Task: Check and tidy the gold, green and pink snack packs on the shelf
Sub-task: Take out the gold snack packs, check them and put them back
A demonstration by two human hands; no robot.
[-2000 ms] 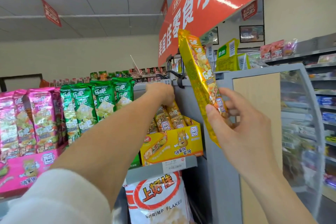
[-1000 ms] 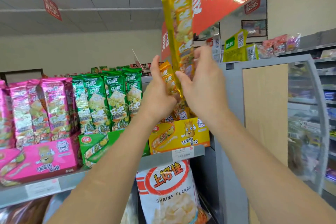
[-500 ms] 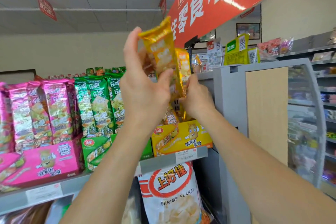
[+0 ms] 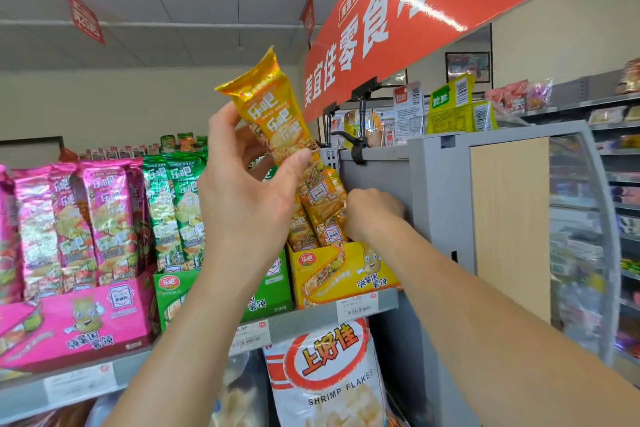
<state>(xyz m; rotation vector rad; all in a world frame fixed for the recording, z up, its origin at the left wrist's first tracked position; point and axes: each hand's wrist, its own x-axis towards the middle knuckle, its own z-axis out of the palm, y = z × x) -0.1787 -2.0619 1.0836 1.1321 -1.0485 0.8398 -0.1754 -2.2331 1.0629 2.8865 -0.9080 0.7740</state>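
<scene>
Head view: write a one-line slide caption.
Left hand holds up a gold pack; right hand grips packs in the yellow box.

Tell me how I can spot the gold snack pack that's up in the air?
Find the big red banner, then look beside its lower left end, above the yellow display box on the shelf. There the left hand pinches one gold pack, tilted, high above the rest. The other gold packs all stand in the box.
</scene>
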